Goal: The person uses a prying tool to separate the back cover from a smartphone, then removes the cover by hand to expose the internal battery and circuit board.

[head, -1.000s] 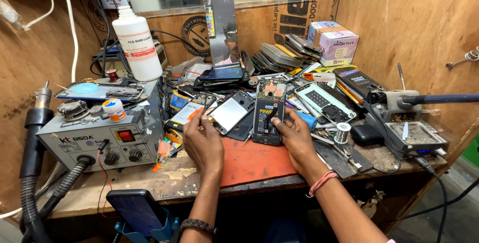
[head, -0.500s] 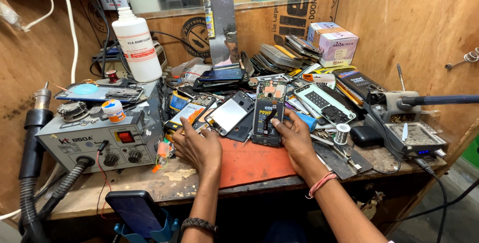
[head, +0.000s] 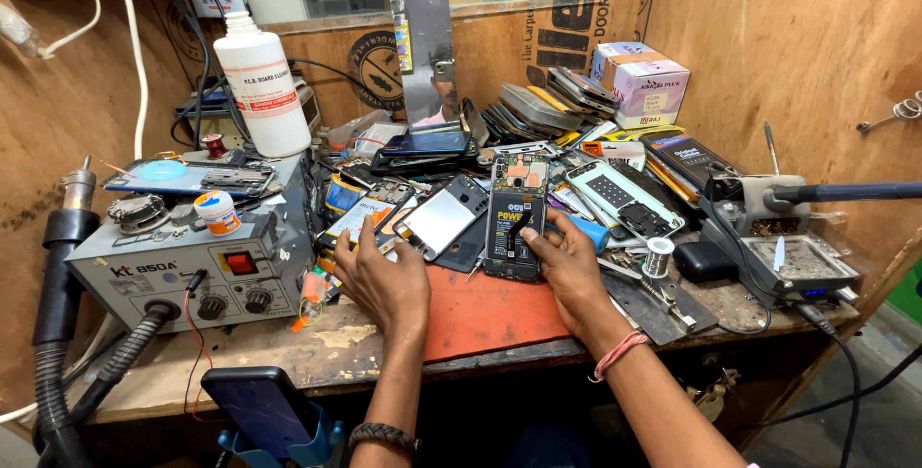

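Plywood walls enclose a crowded repair bench point(head: 288, 358), its top scuffed and littered with phone parts. An orange mat point(head: 490, 310) lies at the front centre, under and between your forearms.

Your right hand point(head: 567, 271) rests on the lower right edge of an opened phone point(head: 516, 214) that lies face down at the back edge of the mat, back cover off and battery exposed. The thumb and forefinger close on a thin dark tool point(head: 520, 234) whose tip sits on the battery; the other fingers curl against the phone's side. A pink band circles that wrist.

Your left hand point(head: 384, 276) lies palm down with fingers spread, fingertips touching the loose parts just left of the phone, beside a silver back panel point(head: 444, 218). It grips nothing. A dark braided band sits on that wrist.

Left of the hands stands a grey hot-air station point(head: 187, 271), with its hose and nozzle holder at the bench's left edge. A white bottle point(head: 259, 94) stands behind it. A stack of phones point(head: 538, 103) and a small cardboard box point(head: 642, 82) sit at the rear right. A soldering-iron stand point(head: 778, 204) and a small spool of solder wire point(head: 657, 257) occupy the right side. A dark phone point(head: 254, 410) sits in a blue holder below the front edge.
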